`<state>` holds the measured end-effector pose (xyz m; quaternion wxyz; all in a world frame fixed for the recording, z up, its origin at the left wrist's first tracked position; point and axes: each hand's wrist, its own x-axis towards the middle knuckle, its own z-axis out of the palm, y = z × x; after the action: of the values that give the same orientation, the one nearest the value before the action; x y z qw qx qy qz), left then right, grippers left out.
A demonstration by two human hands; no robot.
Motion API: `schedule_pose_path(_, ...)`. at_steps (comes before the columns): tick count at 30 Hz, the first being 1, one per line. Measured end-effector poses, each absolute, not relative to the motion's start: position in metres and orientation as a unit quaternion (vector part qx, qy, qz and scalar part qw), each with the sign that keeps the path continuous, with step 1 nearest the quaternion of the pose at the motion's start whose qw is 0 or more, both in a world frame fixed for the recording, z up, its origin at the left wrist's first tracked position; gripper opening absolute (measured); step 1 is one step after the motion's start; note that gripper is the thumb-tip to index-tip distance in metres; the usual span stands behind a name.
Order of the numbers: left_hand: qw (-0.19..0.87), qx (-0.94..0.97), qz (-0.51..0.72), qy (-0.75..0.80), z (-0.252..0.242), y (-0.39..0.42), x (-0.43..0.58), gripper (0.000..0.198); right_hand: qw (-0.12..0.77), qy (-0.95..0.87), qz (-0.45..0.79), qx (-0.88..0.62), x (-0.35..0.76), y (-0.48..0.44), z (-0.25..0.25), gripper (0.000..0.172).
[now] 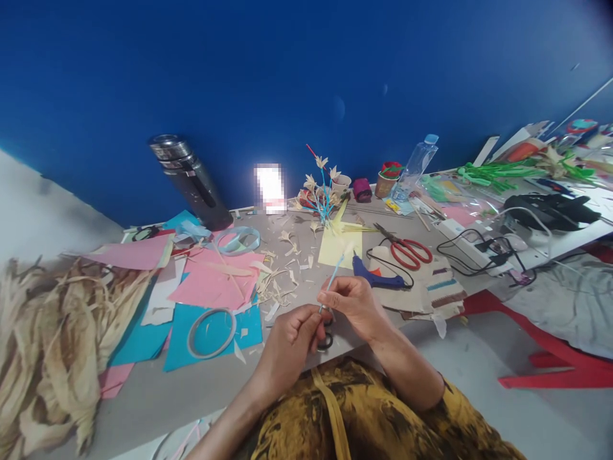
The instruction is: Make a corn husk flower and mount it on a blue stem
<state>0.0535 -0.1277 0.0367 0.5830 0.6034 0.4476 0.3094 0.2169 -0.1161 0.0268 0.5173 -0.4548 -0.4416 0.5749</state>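
A thin light-blue stem [336, 270] rises at a slant between my two hands near the table's front edge, with a small pale tip at its top. My left hand [299, 329] pinches its lower end. Just above, my right hand [352, 305] holds the same stem between thumb and fingers. Dark scissor handles [325, 342] show partly behind my left hand. Beyond my hands lies a yellow paper sheet [335, 246], and a blue glue gun [380, 276] rests to the right of my right hand.
Dried husks [52, 358] cover the left side, beside pink paper [215, 281] and a tape roll [190, 335]. A dark flask [194, 182] stands at the back left. Red-handled scissors [409, 252], husk flowers [320, 185] and a clear bottle [417, 167] are farther back; a power strip [472, 246] lies right.
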Motion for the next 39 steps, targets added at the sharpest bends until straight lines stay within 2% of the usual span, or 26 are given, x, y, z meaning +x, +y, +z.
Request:
schedule_pose_path(5,0.496,0.665,0.315,0.46,0.043,-0.129,0.054,0.03,0.517,-0.457,0.512,-0.511,0.214,-0.115,0.027,0.042)
schedule_pose_path(7,0.539,0.626,0.323,0.462,0.042,-0.128,0.055,0.031,0.509,-0.471,0.52,-0.499,0.215,-0.116,0.029,0.039)
schedule_pose_path(11,0.704,0.489,0.325,0.4,0.034,-0.125,0.055,0.034,0.454,-0.495,0.64,-0.373,0.218,-0.119,0.034,0.036)
schedule_pose_path(13,0.72,0.469,0.331,0.389,0.031,-0.124,0.055,0.034,0.467,-0.496,0.63,-0.372,0.219,-0.119,0.034,0.032)
schedule_pose_path(17,0.61,0.536,0.352,0.465,0.034,-0.123,0.056,0.036,0.52,-0.495,0.538,-0.441,0.214,-0.118,0.028,0.029)
schedule_pose_path(20,0.547,0.541,0.381,0.512,0.04,-0.125,0.058,0.024,0.543,-0.494,0.484,-0.478,0.209,-0.117,0.025,0.025)
schedule_pose_path(23,0.522,0.526,0.416,0.528,0.043,-0.125,0.059,0.018,0.563,-0.487,0.455,-0.489,0.206,-0.117,0.026,0.029)
schedule_pose_path(30,0.607,0.469,0.422,0.484,0.042,-0.123,0.057,0.013,0.521,-0.489,0.518,-0.469,0.212,-0.119,0.026,0.028)
schedule_pose_path(34,0.6,0.465,0.425,0.493,0.046,-0.125,0.057,0.012,0.505,-0.516,0.481,-0.497,0.214,-0.122,0.03,0.032)
schedule_pose_path(39,0.682,0.406,0.422,0.438,0.045,-0.125,0.054,0.025,0.505,-0.545,0.449,-0.497,0.216,-0.124,0.037,0.035)
